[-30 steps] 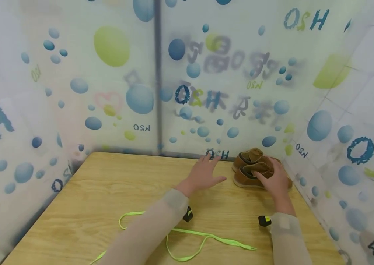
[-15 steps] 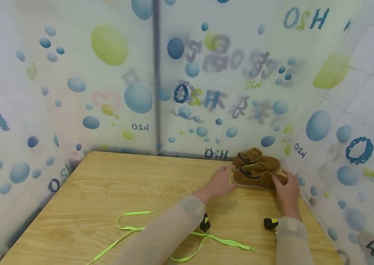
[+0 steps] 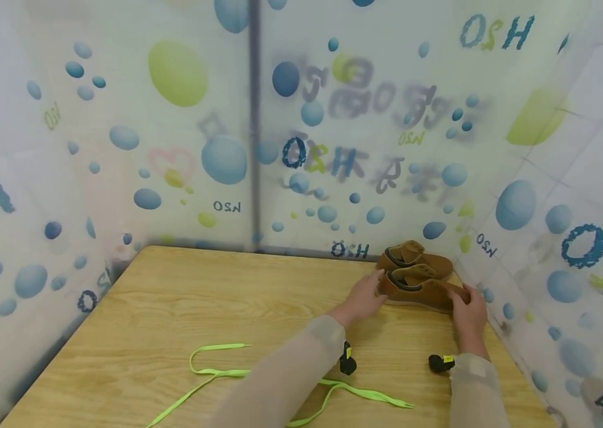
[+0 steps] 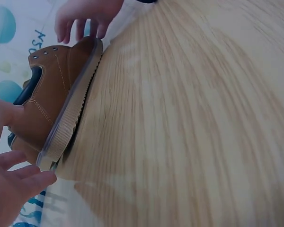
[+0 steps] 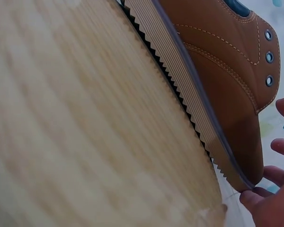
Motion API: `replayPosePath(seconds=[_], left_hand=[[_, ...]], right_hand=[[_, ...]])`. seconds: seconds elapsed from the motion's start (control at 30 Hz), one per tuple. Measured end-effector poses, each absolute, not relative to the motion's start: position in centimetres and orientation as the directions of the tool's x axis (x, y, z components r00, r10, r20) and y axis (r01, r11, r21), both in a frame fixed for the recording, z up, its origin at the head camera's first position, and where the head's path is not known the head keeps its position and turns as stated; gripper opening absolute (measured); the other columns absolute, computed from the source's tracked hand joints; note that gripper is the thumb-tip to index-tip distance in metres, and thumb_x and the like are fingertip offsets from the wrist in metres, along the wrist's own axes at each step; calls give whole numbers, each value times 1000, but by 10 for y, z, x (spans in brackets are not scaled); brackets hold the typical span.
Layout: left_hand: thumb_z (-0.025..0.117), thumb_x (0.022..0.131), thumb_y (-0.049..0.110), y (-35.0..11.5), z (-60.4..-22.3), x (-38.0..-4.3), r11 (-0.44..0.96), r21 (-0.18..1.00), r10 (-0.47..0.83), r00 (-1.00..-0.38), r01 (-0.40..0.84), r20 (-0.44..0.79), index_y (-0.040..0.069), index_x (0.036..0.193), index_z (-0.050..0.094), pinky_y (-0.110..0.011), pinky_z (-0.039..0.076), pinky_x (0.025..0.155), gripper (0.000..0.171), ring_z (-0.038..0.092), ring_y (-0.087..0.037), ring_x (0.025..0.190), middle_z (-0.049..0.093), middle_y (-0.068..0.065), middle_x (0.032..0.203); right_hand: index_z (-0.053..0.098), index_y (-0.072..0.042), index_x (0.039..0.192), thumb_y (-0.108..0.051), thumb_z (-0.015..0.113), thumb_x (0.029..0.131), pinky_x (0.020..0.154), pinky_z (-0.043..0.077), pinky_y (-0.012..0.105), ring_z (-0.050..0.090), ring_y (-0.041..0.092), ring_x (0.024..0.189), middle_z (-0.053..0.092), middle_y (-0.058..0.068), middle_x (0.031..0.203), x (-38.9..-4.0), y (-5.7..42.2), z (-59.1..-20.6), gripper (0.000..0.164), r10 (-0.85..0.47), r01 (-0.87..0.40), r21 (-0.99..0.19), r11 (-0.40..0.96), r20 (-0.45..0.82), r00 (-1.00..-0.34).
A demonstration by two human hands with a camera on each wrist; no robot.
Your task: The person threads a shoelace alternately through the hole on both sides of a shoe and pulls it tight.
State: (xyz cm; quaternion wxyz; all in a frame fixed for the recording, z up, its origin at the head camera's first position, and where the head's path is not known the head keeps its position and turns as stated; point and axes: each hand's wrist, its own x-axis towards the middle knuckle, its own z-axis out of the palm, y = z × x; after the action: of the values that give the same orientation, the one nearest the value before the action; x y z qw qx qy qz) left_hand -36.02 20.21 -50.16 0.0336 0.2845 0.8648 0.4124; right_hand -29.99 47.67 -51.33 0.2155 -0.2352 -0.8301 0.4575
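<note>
A pair of brown lace-less low shoes stands at the table's back right corner, toes to the right. My left hand (image 3: 362,297) is at the heel of the nearer shoe (image 3: 419,294). In the left wrist view its thumb touches the heel's side while the fingers (image 4: 35,182) curl behind it. My right hand (image 3: 470,315) holds the toe of that shoe, with fingertips touching the toe end in the right wrist view. The farther shoe (image 3: 435,263) lies close behind, partly hidden. The nearer shoe's serrated sole (image 5: 194,94) faces me, low against the tabletop.
Bright green shoelaces (image 3: 215,373) lie loosely across the front of the wooden table (image 3: 199,297), partly under my left sleeve. Patterned curtain walls (image 3: 301,178) stand close behind the table and along its right side. A small black device (image 3: 348,359) sits at my left wrist.
My left hand has moved right from above the table to the nearer shoe's heel. My right hand has slid from the shoe's top to its toe. The shoes have barely shifted.
</note>
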Motion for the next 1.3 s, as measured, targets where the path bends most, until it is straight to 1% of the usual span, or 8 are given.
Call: replayPosePath(seconds=[0.17,0.4,0.67,0.8,1.0,1.13,1.23,1.3], left_hand=[[67,105,19,210,-501,-361,487,772,523,-844,409,117,13,168,29,-37,38,125,74,43,-24,155,41,-9,170],[70,104,20,208,-493,-360,525,752,524,-848,398,83,12,169,28,-36,38,125,77,44,-25,155,42,-10,169],[74,102,26,204,-495,-359,535,726,546,-832,433,93,10,167,31,-34,38,125,80,43,-25,155,42,-10,169],[74,101,27,201,-499,-361,529,737,534,-840,421,96,11,168,30,-35,39,125,81,45,-25,154,43,-11,168],[77,99,24,196,-503,-364,524,739,514,-849,424,122,12,166,36,-35,44,120,80,52,-25,145,52,-12,160],[78,98,20,191,-500,-364,560,705,496,-858,434,134,17,162,44,-33,49,113,72,58,-22,134,59,-10,148],[78,98,18,185,-496,-362,579,697,474,-870,422,133,15,157,51,-32,52,108,64,60,-21,127,62,-10,140],[78,98,17,180,-494,-362,586,698,458,-879,411,133,12,154,54,-33,53,107,61,61,-22,125,62,-11,138]], right_hand=[[31,-5,167,-45,52,108,130,20,61,22,46,161,27,25,173,-299,478,-514,74,590,218,-874,435,94,-802],[31,-8,167,-48,55,105,129,24,60,26,45,160,30,23,173,-300,480,-515,77,601,234,-890,390,54,-797],[32,0,165,-44,68,101,126,29,61,31,50,155,34,30,168,-290,500,-516,85,509,263,-808,527,52,-859],[33,-2,165,-54,72,98,124,32,62,33,51,154,34,29,168,-286,508,-514,93,458,280,-785,552,5,-889],[38,0,162,-57,77,94,117,41,58,44,48,148,40,28,165,-283,516,-512,97,396,274,-763,585,-27,-918],[45,1,158,-58,80,90,119,38,62,44,50,146,42,30,163,-284,519,-508,97,350,264,-741,617,-42,-936],[52,2,153,-58,83,88,116,40,63,50,51,141,47,32,159,-286,520,-506,94,308,236,-713,660,-30,-951],[57,3,149,-55,84,87,110,46,58,57,49,134,52,32,155,-286,521,-505,89,282,210,-688,695,-9,-959]])
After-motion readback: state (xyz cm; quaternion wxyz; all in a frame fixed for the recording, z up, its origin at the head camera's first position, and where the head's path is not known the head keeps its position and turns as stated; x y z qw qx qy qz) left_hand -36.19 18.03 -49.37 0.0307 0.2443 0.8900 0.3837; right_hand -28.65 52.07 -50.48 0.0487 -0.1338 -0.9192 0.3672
